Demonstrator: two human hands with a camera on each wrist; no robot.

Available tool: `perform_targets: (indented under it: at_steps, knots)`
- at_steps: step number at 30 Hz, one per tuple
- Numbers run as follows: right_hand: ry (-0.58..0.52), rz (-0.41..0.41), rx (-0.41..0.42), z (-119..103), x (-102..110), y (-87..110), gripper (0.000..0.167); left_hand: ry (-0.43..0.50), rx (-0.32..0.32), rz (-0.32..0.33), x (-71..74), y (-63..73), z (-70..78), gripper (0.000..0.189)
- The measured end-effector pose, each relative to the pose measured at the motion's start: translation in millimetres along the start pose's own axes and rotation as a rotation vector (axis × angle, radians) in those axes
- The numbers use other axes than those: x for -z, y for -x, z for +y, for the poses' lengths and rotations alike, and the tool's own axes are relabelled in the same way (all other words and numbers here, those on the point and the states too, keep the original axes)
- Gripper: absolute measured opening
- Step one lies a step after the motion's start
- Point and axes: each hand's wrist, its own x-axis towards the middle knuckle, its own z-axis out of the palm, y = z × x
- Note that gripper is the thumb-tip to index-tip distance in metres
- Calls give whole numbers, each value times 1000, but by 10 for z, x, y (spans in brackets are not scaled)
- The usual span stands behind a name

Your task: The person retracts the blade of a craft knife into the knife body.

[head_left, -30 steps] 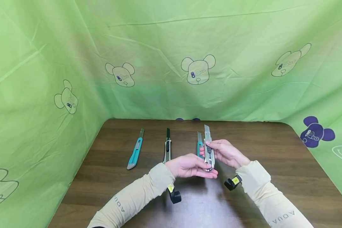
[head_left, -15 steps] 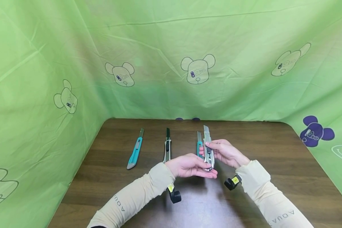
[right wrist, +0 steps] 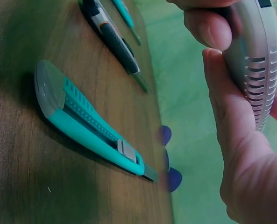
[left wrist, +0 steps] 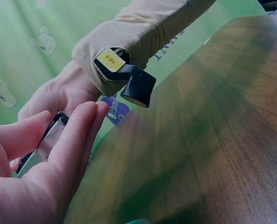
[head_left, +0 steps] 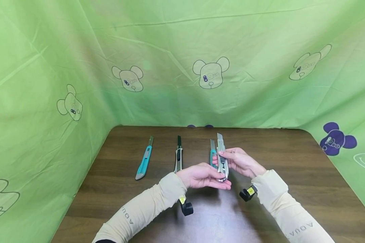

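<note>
The bare left hand is pinching the near end and the bare right hand the side of a silver-grey metal utility knife above the brown wood-grain worktop, both grips snugly closed, ideally lying well clear of its blade.

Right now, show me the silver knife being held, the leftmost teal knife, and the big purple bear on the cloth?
Silver utility knife (head_left: 222, 164): head view, its handle.
Leftmost teal utility knife (head_left: 144, 162): head view, its handle.
Purple bear print (head_left: 333, 143): head view, its face.
</note>
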Motion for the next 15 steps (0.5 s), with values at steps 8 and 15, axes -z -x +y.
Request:
perform_targets:
  at_steps: [8, 15]
  knots:
    - [4, -2, 17, -9, -7, 15, 19, -5, -7, 5, -3, -1, 15, 25]
    - [-4, -21, 40, 25, 3, 17, 27, -16, -5, -1, -5, -4, 16, 37]
